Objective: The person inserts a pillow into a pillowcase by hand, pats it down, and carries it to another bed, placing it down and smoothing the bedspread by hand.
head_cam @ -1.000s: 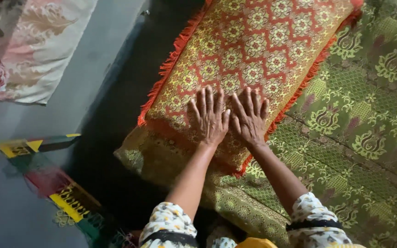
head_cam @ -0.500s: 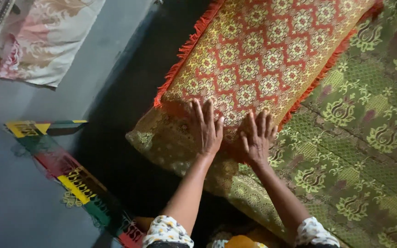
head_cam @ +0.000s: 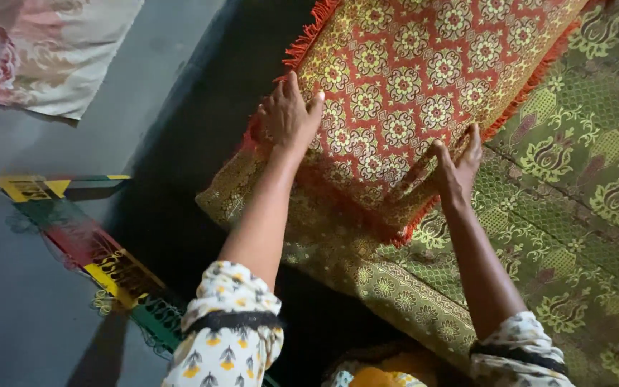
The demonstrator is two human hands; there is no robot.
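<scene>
A red and gold patterned cushion (head_cam: pixel 424 79) with an orange fringe lies on a green and gold bedspread (head_cam: pixel 567 186). My left hand (head_cam: pixel 288 115) grips the cushion's left edge by the fringe, fingers curled over the top. My right hand (head_cam: pixel 456 168) holds the cushion's right edge near its lower corner, thumb on top and fingers along the side. Both arms wear white flowered sleeves with a dark band.
The bed's near corner (head_cam: pixel 252 208) overhangs a dark grey floor (head_cam: pixel 30 301). A striped red, yellow and green mat (head_cam: pixel 102 258) lies on the floor at lower left. A pale pink flowered cloth (head_cam: pixel 44 50) sits at top left.
Both hands left the cushion's top, where they lay flat together, and spread apart to its left and right edges. The view shifted slightly.
</scene>
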